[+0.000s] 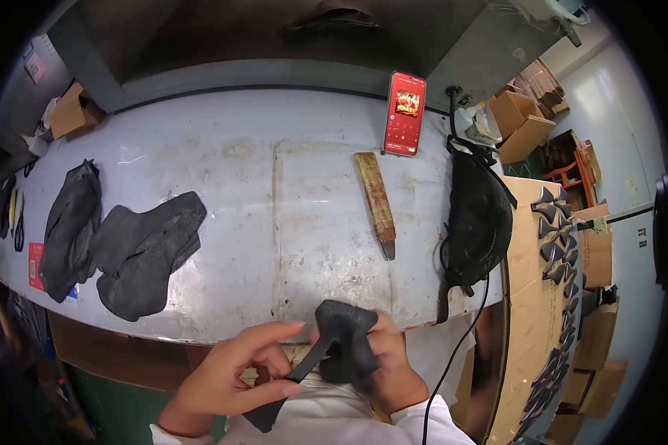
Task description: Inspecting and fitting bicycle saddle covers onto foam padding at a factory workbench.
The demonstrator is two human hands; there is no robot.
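In front of my body, at the table's near edge, I hold a dark grey, soft, bunched piece (346, 334) with a narrow strip running from it. My right hand (392, 360) is closed on the bunched part from the right, its fingers partly hidden behind it. Lower down, my left hand (234, 367) pinches the strip between thumb and fingers, and the strip's wider end hangs below the thumb. What the piece is made into I cannot tell. More dark grey sheets (152, 252) lie on the table to the left, beside a folded dark bundle (73, 230).
A flat tool with a worn yellow-brown handle (375, 194) lies beyond my hands. Behind it a phone with a red screen (404, 111) stands upright. A black bag (479, 215) with a cord sits at right. Dark curved pieces (553, 252) line a cardboard sheet (523, 297).
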